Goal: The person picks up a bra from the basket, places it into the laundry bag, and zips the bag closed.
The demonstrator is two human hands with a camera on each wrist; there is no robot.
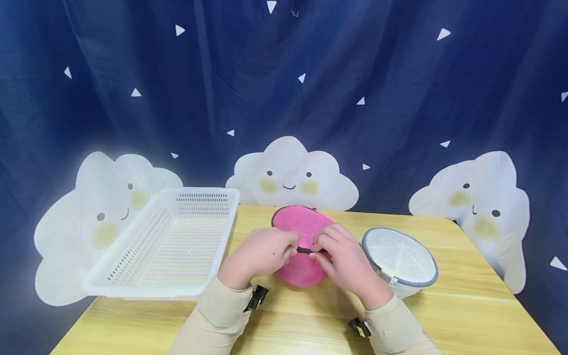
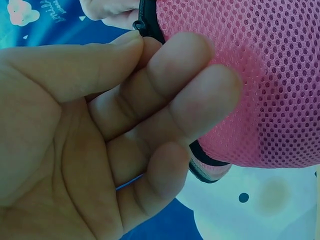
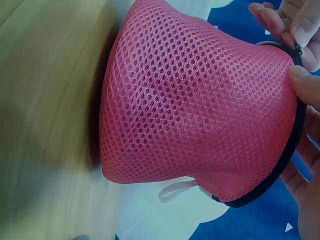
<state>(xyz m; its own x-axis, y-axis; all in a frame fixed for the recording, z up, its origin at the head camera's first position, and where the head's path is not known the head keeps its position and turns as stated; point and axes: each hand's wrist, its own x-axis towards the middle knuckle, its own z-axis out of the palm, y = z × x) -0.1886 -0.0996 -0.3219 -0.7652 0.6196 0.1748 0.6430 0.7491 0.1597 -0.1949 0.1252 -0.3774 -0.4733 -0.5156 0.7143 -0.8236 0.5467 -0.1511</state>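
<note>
A pink mesh laundry bag (image 1: 301, 274) with a dark zipper edge stands on the table between both hands. My left hand (image 1: 265, 250) pinches the zipper edge between thumb and forefinger; in the left wrist view its other fingers lie loosely curled beside the mesh. A small black zipper pull (image 2: 139, 25) shows right at the thumb tip. From the other side my right hand (image 1: 343, 255) pinches the same dark rim (image 3: 295, 137), its thumb over the edge. A pale loop (image 3: 176, 190) hangs from the bag's side in the right wrist view.
To the left is a white perforated plastic basket (image 1: 230, 231). Close to the right forearm stands a round white mesh laundry bag (image 1: 401, 256) with grey trim. Behind the wooden table (image 1: 479, 320) hangs a dark blue curtain (image 1: 284, 98) with clouds.
</note>
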